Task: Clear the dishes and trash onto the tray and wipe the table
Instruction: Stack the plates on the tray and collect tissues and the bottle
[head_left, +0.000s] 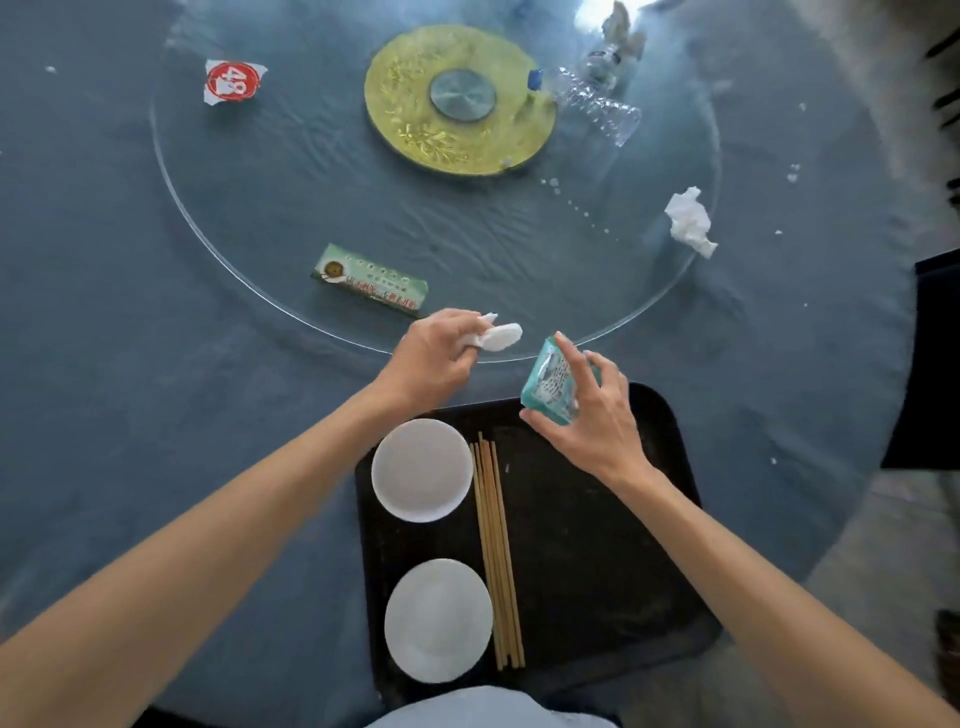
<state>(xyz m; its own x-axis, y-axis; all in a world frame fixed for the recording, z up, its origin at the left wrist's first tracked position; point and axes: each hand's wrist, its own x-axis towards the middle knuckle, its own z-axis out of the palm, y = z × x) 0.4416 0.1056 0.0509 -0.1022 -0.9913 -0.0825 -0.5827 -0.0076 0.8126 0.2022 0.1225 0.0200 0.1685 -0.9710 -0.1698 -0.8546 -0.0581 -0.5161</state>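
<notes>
1. On the far left of the clear round glass turntable (218, 244), note the torn white wrapper with a red circular print (231, 82); it lies flat, well apart from everything else.
2. Near the turntable's front rim lies the long green printed paper packet (370, 280), just beyond your left hand.
3. Your left hand (434, 358) is clenched around crumpled white tissue (497, 335), held at the turntable's front edge.
4. Below that hand, the black rectangular plastic tray (597, 545) sits on the blue tablecloth (104, 364). It holds a white round bowl (422, 470) at the far end, a white round plate (439, 621) at the near end, and a bundle of wooden chopsticks (496, 551) just right of both.
5. At the turntable's centre sits the gold round disc with a grey metal hub (457, 98).
6. Your right hand (592, 415) grasps a teal plastic tissue packet (553, 382) over the tray's far right corner.
7. A crushed clear plastic bottle with a blue cap (592, 101) lies just right of the gold disc.
8. A crumpled white napkin (688, 221) rests at the turntable's right rim, with small white scraps (792, 174) scattered on the cloth nearby.
</notes>
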